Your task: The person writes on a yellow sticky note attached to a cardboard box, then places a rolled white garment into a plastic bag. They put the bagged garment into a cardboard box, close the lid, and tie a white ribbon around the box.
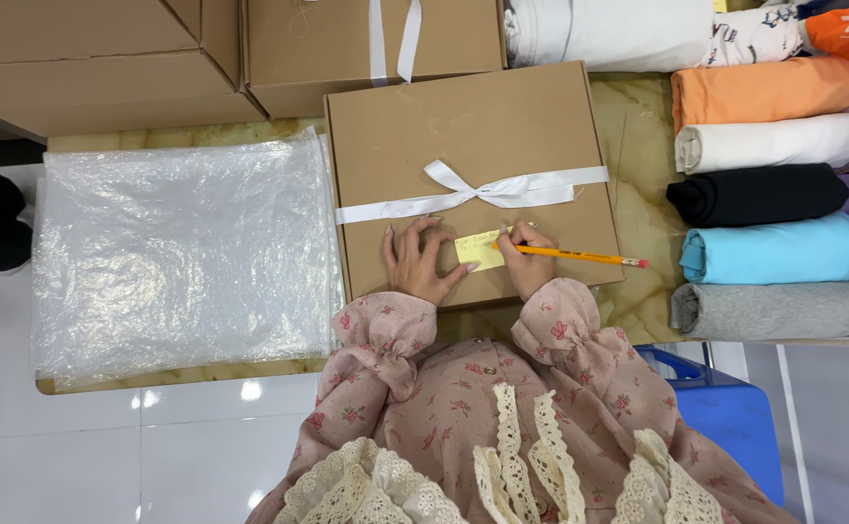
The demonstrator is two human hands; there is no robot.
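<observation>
A flat brown cardboard box [502, 116] tied with a white ribbon bow [473, 194] lies on the table in front of me. A small yellow sticky note [475, 250] sits on the box lid below the ribbon. My left hand [417, 264] rests flat on the lid with fingers spread, its fingertips holding the note's left edge. My right hand [524, 260] grips an orange pencil [580, 256] with its tip on the note and its eraser end pointing right.
A stack of clear plastic bags [182, 252] lies left of the box. More cardboard boxes [104, 58] stand at the back. Rolled fabrics [774, 194] in several colours line the right side. A blue stool [725, 408] stands below the table edge.
</observation>
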